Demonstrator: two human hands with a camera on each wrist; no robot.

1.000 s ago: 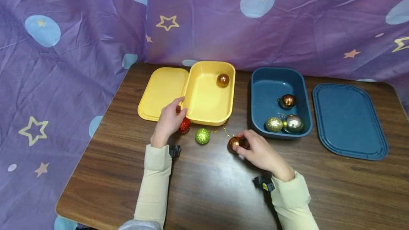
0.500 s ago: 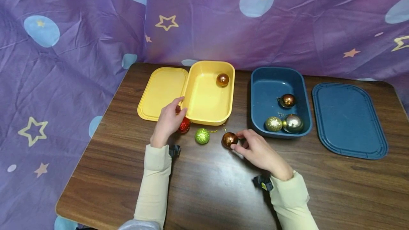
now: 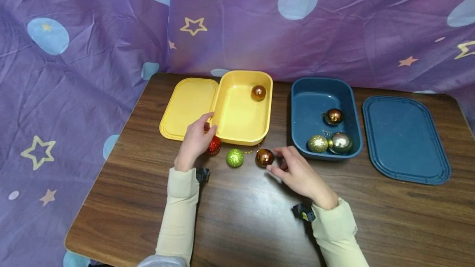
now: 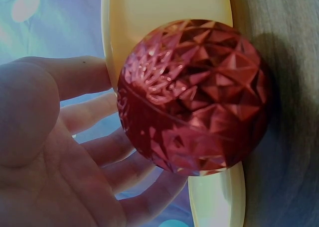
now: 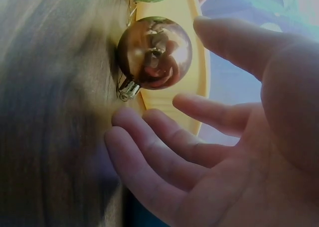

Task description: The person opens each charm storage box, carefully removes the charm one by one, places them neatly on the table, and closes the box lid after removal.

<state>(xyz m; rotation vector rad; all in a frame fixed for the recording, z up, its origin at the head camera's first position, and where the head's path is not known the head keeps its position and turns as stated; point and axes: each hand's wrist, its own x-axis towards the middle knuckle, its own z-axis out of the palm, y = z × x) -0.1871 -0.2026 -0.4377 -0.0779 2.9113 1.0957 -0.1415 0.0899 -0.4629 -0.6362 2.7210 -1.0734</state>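
Note:
My right hand [image 3: 297,172] is beside a shiny copper-brown Christmas ball [image 3: 264,158] on the table, its fingers loosely spread. In the right wrist view, that ball's gold cap [image 5: 129,90] points toward the fingers, and a gap shows between them and the ball. At the near left corner of the yellow box [image 3: 246,140], my left hand [image 3: 194,140] hovers with relaxed fingers and thumb apart. Below it sits a red faceted ball [image 4: 197,97], partly covered by the hand in the head view. A green glitter ball [image 3: 235,158] with a gold string lies between the hands.
One copper ball [image 3: 258,92] lies inside the yellow box, whose lid [image 3: 191,106] is on its left. The blue box [image 3: 308,106] holds a copper ball [image 3: 334,116], a gold glitter ball [image 3: 318,144] and a silver ball [image 3: 340,143]. Its blue lid [image 3: 406,139] lies right.
The copper-brown ball has moved left and away from me, toward the green ball. My right hand has let go of it. The left hand has stayed in place.

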